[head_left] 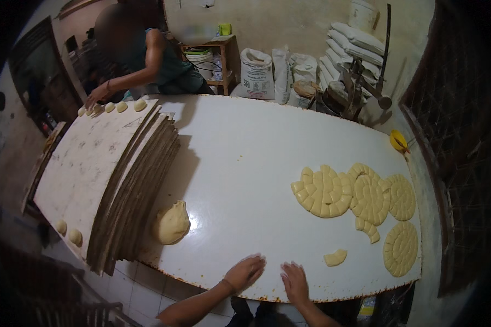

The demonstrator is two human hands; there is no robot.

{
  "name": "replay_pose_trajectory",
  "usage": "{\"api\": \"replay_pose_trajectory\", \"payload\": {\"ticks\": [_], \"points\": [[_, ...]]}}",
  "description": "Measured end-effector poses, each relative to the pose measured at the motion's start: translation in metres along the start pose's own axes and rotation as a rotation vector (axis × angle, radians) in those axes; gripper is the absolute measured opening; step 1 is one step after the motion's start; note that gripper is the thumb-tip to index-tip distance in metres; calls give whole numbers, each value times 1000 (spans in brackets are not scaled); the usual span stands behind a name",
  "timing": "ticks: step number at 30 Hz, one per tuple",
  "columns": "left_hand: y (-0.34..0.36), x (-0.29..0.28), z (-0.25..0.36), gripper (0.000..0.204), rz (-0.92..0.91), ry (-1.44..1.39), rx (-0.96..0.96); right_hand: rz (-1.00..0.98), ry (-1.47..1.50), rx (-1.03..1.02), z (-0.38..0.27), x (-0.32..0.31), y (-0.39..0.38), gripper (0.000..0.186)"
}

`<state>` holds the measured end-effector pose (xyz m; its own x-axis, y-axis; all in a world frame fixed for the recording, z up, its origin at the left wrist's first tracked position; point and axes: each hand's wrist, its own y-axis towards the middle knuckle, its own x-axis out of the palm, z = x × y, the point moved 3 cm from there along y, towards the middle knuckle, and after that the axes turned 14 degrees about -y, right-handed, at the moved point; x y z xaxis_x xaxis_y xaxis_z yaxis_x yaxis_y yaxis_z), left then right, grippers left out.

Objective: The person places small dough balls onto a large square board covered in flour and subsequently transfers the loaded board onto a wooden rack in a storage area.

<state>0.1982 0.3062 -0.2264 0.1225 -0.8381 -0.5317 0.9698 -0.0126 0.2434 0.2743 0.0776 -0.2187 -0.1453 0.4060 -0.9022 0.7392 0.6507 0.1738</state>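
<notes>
My left hand (246, 271) is low over the white tabletop (229, 136) near its front edge, fingers extended and slightly bent, holding nothing I can see. My right hand (293, 280) is just right of it, fingers apart and empty. A small cut piece of pale dough (335, 258) sits to the right of my right hand. A smooth dough lump (171, 226) rests to the upper left of my left hand. On the right are several flat dough rounds (321, 191) scored into pieces, with a short strip (367, 229) below them.
Stacked boards (93, 180) on the left carry dough balls (139, 104). A co-worker's hand (96, 96) is at their far end. Behind the table are a wooden stand (226, 60), sacks (256, 76) and a metal machine (354, 92). A yellow container (398, 141) is at the right edge.
</notes>
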Motion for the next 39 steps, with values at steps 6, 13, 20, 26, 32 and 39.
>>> {"api": "replay_pose_trajectory", "payload": {"ticks": [6,13,20,26,32,39], "points": [[-45,-43,-24,27,-76,60,67,2,-45,115,50,-28,-3,34],[-87,-8,-1,22,155,-65,-10,-28,-17,-223,42,-19,-48,35],[22,6,3,21,473,24,-186,11,474,69,11,4,15,36],[-63,0,-37,23,62,66,6,-92,40,-141,91,-7,-20,36],[-19,34,-1,25,372,38,-29,-245,92,-75,52,-12,0,45],[0,8,-12,26,355,80,-235,1,127,-103,58,-2,17,40]]}}
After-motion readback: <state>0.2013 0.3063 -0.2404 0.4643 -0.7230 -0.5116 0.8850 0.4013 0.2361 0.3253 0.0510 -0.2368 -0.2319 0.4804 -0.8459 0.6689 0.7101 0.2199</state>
